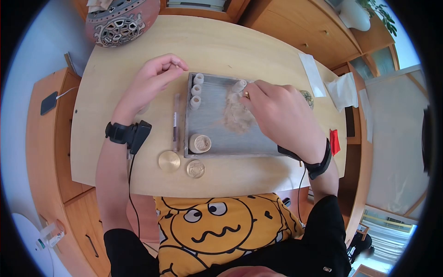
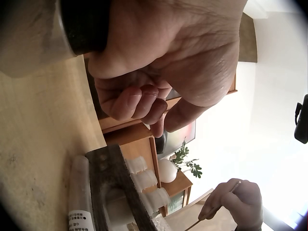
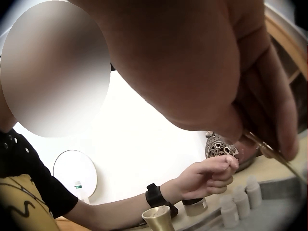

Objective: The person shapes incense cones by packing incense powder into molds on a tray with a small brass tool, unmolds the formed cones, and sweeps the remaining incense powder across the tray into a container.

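- The gray tray (image 1: pixel 203 121) lies on the pale table (image 1: pixel 138 173), with raised rims all round.
- Three small vials (image 1: pixel 197 90) stand in a row inside its left rim, near the far corner; their contents are too small to tell.
- A round jar (image 1: pixel 197 150) sits in the near-left corner, open-mouthed, with beige powder inside.
- The powder heap (image 1: pixel 237 115) spreads loose on the tray floor, well apart from the jar.
- Another vial (image 1: pixel 239 86) is at the heap's far end, close to the right fingers—I cannot tell whether they touch it.
- The right hand (image 1: pixel 281 108) is closed round a thin gold stick (image 3: pixel 272 149), gripping it over the tray's right part.
- The left hand (image 1: pixel 159 76) has its fingers curled, thumb meeting forefinger, with nothing visible in it; it hovers beyond the left rim.
- A slim labelled tube (image 1: pixel 176 122) lies just outside that rim, on the table.
- A gold disc (image 1: pixel 169 160) and a small round piece (image 1: pixel 195 169) lie near the tray's near-left corner—between tray and table edge.
- Bare tray floor separates the vial row from the heap.
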`<state>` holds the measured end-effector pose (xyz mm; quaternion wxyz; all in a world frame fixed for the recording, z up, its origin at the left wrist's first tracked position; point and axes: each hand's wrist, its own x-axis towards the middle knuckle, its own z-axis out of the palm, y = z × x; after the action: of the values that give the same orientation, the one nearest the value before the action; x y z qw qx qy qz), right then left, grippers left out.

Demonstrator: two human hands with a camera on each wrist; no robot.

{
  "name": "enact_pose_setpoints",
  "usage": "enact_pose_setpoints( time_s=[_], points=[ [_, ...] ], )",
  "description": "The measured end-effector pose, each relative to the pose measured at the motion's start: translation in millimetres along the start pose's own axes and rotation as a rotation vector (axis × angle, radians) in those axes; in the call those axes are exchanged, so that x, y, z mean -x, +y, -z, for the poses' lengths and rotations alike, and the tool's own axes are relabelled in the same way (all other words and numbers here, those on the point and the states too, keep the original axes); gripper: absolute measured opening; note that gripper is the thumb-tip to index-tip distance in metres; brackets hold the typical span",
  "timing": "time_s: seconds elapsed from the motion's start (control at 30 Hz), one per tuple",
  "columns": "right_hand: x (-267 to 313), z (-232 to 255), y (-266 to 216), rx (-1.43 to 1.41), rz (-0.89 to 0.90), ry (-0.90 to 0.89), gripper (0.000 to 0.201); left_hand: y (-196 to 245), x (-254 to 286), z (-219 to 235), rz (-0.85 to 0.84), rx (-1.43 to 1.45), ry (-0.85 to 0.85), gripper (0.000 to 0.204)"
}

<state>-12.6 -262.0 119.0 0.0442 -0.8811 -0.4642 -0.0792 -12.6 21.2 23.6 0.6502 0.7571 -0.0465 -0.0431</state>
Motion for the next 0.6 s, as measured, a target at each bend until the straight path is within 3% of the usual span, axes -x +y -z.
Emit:
enact_pose_setpoints(
  time_s=[0.3,0.6],
  points=[
    [-49.6,-3.2,-10.1,0.016,0.148,0.065,0.017,-4.9,-1.1,1.2,-0.046,0.002,-0.008,0.014],
    [-77.1,-17.0,-15.9,-0.037,0.166,0.160,0.013,2.9,1.9,1.0,-0.013,0.050,-0.001,0.016]
  ],
)
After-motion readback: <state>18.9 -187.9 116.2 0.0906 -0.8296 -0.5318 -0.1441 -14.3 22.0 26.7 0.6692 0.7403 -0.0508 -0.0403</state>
